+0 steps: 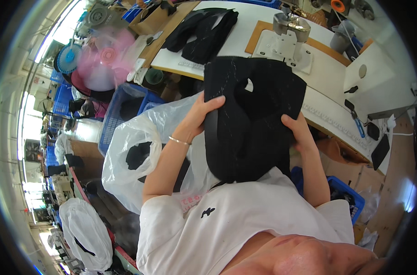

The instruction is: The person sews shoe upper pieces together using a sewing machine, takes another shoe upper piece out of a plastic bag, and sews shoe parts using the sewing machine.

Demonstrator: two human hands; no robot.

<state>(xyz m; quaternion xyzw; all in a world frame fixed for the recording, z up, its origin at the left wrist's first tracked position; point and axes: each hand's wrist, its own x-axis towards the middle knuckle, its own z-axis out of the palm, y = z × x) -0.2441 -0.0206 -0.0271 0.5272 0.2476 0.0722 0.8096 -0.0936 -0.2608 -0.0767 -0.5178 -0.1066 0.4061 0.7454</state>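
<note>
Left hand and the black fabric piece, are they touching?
Touching: the head view shows the left hand at the edge of the black fabric piece, its thumb lying over the front.

The fabric piece (254, 133) is black with broken white lines. The shirt (245, 213) is white, the large fan (108, 56) pink.

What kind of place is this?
Probably a sewing workshop: the held black cloth, similar dark pieces lying on the white table, and what looks like a sewing machine mounted there.
</note>
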